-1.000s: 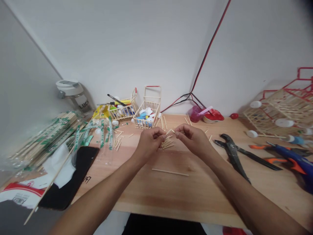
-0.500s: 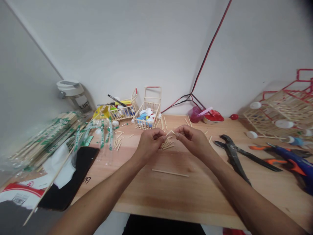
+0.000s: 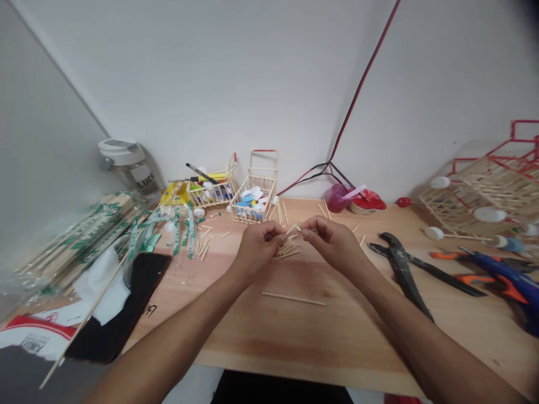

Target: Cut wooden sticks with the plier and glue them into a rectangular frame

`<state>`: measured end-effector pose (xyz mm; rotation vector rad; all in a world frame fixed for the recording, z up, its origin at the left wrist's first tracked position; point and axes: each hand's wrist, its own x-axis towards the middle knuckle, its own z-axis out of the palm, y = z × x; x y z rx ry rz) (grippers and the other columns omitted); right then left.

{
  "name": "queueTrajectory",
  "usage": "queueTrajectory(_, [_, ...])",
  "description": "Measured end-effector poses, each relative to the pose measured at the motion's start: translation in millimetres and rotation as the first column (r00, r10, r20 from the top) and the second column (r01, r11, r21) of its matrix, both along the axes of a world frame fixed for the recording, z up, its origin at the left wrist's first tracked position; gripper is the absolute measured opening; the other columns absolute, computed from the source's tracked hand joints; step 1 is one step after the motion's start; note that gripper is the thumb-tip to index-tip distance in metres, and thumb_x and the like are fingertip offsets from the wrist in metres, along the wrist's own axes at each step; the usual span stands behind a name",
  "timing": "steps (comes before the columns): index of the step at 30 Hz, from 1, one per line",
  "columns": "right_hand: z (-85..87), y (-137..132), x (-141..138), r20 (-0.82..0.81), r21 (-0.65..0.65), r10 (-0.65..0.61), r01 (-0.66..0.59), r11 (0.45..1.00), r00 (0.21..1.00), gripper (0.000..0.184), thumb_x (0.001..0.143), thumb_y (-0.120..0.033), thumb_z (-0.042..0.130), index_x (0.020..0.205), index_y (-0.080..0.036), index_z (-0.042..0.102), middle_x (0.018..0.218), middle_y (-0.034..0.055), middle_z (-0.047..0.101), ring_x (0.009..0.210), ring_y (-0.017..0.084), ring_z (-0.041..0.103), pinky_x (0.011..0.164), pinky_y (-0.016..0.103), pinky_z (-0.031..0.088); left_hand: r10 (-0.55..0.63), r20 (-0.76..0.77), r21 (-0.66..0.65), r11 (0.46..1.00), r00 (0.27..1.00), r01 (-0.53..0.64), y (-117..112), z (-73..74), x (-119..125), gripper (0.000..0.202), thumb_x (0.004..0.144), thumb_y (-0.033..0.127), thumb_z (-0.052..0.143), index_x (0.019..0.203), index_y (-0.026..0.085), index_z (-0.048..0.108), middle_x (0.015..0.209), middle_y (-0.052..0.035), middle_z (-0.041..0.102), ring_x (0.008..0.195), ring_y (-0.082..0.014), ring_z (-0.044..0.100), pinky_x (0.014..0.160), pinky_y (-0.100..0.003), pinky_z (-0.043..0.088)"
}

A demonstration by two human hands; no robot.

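- Pinching with left hand (image 3: 261,243) and right hand (image 3: 331,240) alike, thumb against forefinger: short stick (image 3: 291,229) gripped in the left, small piece (image 3: 298,228) of pale stick in the right; other fingers curled in, neither palm spread.
- Short stick in the narrow gap between the two sets of fingertips, held above the counter (image 3: 252,331), closer to its back edge than its front edge.
- Just to the right of the left fingertips, left hand nearer and holding directly; long axis slanting up and rightward, free end pointing at the small piece.
- Small piece slanting the other way, up and leftward from the right fingertips; near ends forming a shallow peak. Too small to tell whether touching, joined or one bent length.
- Just below the fingertips in view, pile of short sticks (image 3: 289,248) flat on the counter, mostly slanting left to right.
- Towards the front edge, longer stick (image 3: 293,298) nearly parallel to that edge, out of both hands.
- By the back edge, stick-built cart (image 3: 256,181) full of small blue and white things.
- Towards the left edge, wrapped stick bundles (image 3: 84,233); towards the right, black pliers (image 3: 400,269) and blue tool (image 3: 499,272).
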<state>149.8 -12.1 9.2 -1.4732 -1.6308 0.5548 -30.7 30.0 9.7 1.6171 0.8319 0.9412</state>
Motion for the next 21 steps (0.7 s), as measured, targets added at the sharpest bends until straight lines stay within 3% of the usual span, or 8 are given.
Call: queueTrajectory(21, [-2.1, 0.7, -0.2, -0.026, -0.008, 0.004, -0.004, 1.0, 1.0, 0.014, 0.084, -0.032, 0.056, 0.084, -0.02, 0.061, 0.07, -0.0006, 0.06, 0.064, 0.014, 0.051, 0.061, 0.027, 0.038, 0.001, 0.01, 0.016, 1.0, 1.0, -0.001, 0.1, 0.6, -1.3, 0.01, 0.077, 0.019, 0.061, 0.069, 0.013, 0.062, 0.046, 0.0051, 0.051, 0.04, -0.0052, 0.043, 0.042, -0.017, 0.033])
